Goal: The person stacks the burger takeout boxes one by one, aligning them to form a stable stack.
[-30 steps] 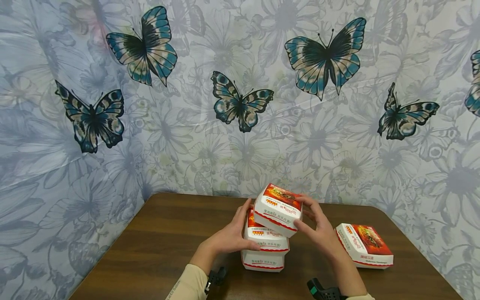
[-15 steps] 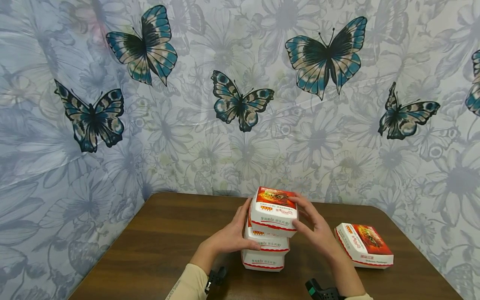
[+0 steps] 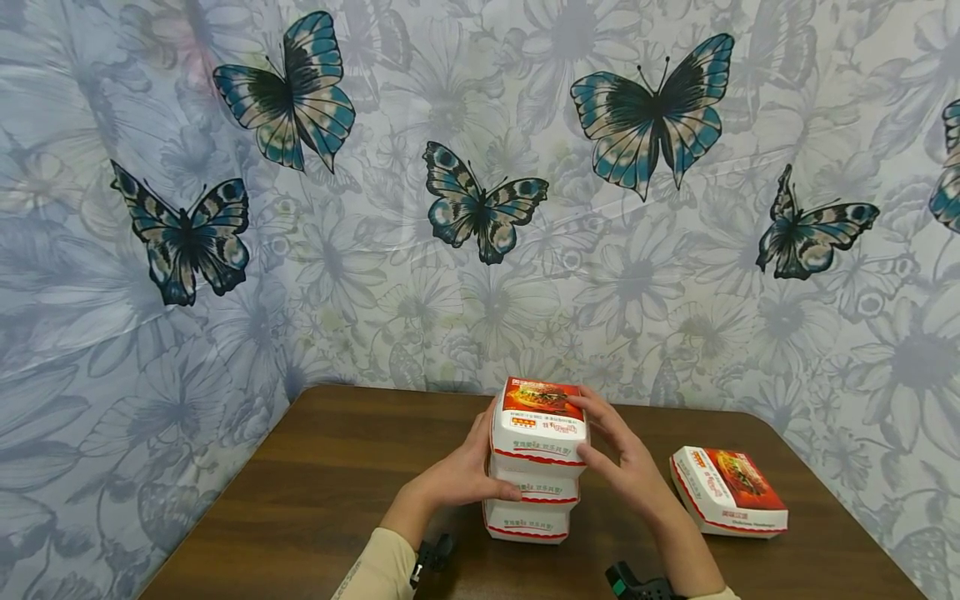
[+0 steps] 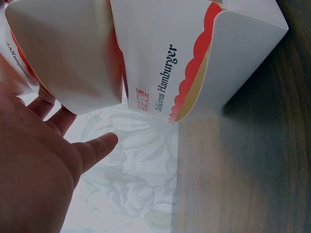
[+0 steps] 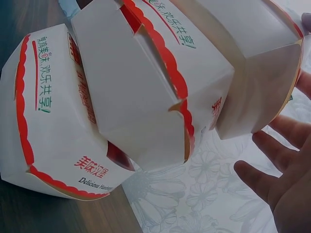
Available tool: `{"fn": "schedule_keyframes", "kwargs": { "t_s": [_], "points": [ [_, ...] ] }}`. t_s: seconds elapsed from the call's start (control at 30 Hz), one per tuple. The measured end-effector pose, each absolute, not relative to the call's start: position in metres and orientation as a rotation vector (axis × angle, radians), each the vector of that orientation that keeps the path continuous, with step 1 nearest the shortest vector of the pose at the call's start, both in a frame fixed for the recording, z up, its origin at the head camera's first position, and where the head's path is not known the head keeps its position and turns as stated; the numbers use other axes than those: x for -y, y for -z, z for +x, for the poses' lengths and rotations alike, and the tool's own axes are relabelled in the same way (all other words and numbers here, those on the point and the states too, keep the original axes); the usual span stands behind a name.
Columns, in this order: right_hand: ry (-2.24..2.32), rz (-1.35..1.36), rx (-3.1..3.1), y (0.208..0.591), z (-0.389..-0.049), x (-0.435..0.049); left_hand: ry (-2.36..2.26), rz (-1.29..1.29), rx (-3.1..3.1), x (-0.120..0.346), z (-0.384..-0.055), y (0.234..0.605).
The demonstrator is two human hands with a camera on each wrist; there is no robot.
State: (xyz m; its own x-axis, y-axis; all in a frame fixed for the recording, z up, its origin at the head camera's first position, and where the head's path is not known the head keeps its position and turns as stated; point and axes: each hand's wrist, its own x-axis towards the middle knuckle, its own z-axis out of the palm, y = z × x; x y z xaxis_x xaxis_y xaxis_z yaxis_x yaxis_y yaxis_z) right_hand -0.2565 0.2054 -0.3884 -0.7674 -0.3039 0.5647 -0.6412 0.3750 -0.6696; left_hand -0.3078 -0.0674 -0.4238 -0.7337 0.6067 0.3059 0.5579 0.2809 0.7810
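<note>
Three white hamburger boxes with red scalloped trim stand stacked at mid-table. My right hand [image 3: 626, 454] holds the top box [image 3: 540, 429] by its right side, thumb at the front and fingers farther back. That box sits over the middle box [image 3: 551, 485], nearly in line with it. My left hand [image 3: 461, 475] grips the middle box's left side, its thumb on the front face and its fingers reaching round behind. The bottom box [image 3: 527, 527] rests on the table. In the right wrist view the fingertips [image 5: 265, 141] meet the underside edge of the top box.
A fourth hamburger box [image 3: 731, 492] lies at an angle on the brown wooden table [image 3: 337, 467], to the right of my right forearm. Behind the table's far edge hangs a floral cloth [image 3: 375, 333] printed with butterflies.
My right hand has moved left and slightly down with the top box. The box has turned from a tilt to nearly square over the stack. The left hand has stayed in place.
</note>
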Motion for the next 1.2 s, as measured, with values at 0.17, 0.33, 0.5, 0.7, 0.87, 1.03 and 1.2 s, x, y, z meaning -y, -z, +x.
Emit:
{"fn": "schedule_keyframes", "kwargs": {
  "t_s": [0.17, 0.33, 0.5, 0.7, 0.87, 1.03, 1.2],
  "points": [
    [-1.370, 0.847, 2.278, 0.3876, -0.2559, -0.2051, -1.475, 1.104, -2.473, 0.0666, -0.3057, 0.4228],
    [-1.368, 0.862, 2.265, 0.3872, -0.2553, -0.2049, -1.482, 1.096, -2.468, 0.0660, -0.3050, 0.4227],
    [-1.389, 0.880, 2.254, 0.3866, -0.2547, -0.2039, -1.486, 1.110, -2.465, 0.0657, -0.3063, 0.4231],
    [-1.400, 0.878, 2.230, 0.3864, -0.2543, -0.2030, -1.493, 1.093, -2.462, 0.0656, -0.3064, 0.4230],
    [-1.401, 0.872, 2.220, 0.3866, -0.2542, -0.2018, -1.494, 1.078, -2.461, 0.0658, -0.3061, 0.4224],
    [-1.398, 0.871, 2.221, 0.3866, -0.2547, -0.2007, -1.495, 1.071, -2.455, 0.0664, -0.3057, 0.4226],
    [-1.380, 0.887, 2.202, 0.3860, -0.2551, -0.2006, -1.508, 1.042, -2.455, 0.0676, -0.3046, 0.4228]
  ]
}}
